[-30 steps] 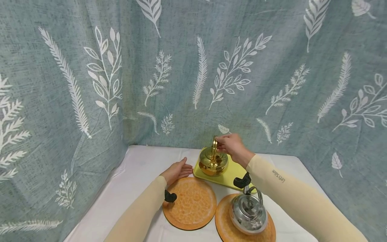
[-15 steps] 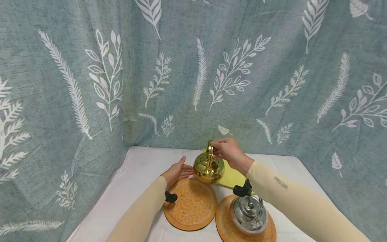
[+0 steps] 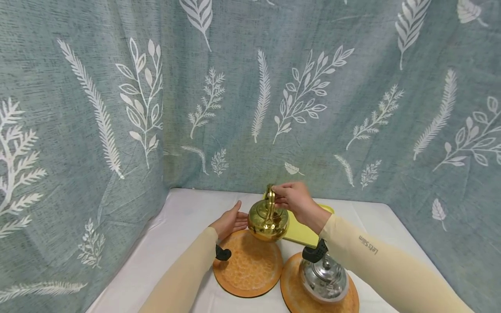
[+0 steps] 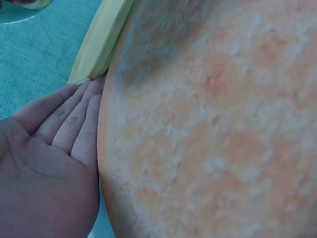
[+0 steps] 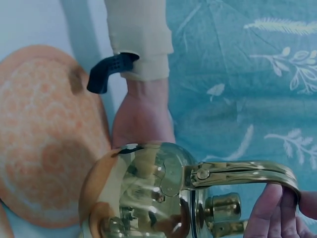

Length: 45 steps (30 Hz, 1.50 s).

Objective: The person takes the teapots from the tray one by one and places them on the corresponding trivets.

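Note:
My right hand point(image 3: 298, 199) grips the arched handle of a shiny gold kettle point(image 3: 265, 227). In the head view the kettle hangs over the far edge of the left round orange mat point(image 3: 248, 271), near the yellow tray point(image 3: 302, 232). The right wrist view has the kettle's body point(image 5: 143, 191) close up, with fingers point(image 5: 265, 215) curled round the handle. My left hand point(image 3: 230, 222) lies palm toward the kettle at the mat's far left edge, fingers straight. Its fingertips point(image 4: 94, 87) are at the tray's corner in the left wrist view and hold nothing.
A silver kettle point(image 3: 325, 278) stands on a second round orange mat point(image 3: 290, 282) at the front right, partly hidden by the right wrist's black strap piece point(image 3: 315, 252). Blue-green leaf-patterned cloth point(image 3: 235, 108) walls in the white table point(image 3: 195, 208).
The right hand has lifted the gold kettle off the yellow tray and brought it left and nearer, over the left mat's far edge. The left hand has stayed nearly still.

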Each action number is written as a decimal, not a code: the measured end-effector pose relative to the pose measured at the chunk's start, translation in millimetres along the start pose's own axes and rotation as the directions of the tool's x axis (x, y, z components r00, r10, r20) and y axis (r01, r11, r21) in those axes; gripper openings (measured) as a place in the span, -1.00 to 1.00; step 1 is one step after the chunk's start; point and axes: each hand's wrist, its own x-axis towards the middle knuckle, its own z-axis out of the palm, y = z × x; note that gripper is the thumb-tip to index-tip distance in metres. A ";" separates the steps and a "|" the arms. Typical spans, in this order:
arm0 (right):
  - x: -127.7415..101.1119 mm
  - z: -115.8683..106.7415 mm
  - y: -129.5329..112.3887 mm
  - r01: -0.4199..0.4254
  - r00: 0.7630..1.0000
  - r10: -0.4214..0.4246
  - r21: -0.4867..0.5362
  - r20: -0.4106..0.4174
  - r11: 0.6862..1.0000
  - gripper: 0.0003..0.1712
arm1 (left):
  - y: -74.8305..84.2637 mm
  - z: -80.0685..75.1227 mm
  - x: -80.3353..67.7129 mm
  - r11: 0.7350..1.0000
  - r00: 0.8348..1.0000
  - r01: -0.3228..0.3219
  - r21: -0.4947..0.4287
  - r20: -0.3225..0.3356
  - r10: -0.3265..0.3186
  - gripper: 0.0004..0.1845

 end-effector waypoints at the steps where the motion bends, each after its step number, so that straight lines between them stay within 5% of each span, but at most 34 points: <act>1: -1.0 1.0 1.7 -0.003 1.000 0.003 -0.001 0.002 1.000 -0.60 | -0.3 -0.3 -0.5 1.000 1.000 0.000 0.000 -0.002 0.000 -0.07; 25: -19.2 30.9 40.2 -0.010 0.998 0.012 -0.027 0.062 1.000 -0.68 | -3.9 -7.0 -7.2 0.999 0.998 -0.008 0.052 0.061 0.005 0.02; 45: -33.8 43.3 46.9 -0.001 0.993 -0.001 0.020 0.116 1.000 -0.68 | -1.1 -5.6 -3.1 0.998 0.997 -0.017 0.057 0.070 0.013 0.02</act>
